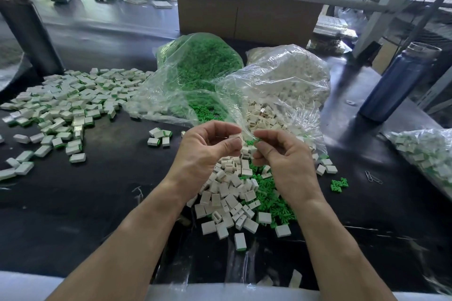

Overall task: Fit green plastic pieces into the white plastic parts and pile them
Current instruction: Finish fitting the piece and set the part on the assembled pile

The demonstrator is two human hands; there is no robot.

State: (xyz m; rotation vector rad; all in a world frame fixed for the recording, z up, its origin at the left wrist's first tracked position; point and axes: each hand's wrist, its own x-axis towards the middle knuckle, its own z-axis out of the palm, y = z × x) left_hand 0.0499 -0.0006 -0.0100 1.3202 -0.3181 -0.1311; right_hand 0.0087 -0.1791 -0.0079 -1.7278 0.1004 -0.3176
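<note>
Above the near loose heap (234,193) of white parts and green pieces, our left hand (208,151) pinches a white part (237,137) with curled fingers; right hand (281,156) curls, thumb and fingertips pinched on a small green piece (254,140). Finished pile (66,102) lies far left. Risk: piece skews, slips from the pinch, or drops into the heap; bag film (220,95) hangs close and may snag. No readable writing or brands.

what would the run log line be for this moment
stage: fitting | left hand: pinches white part | right hand: pinches green piece | finished pile: far left
</note>
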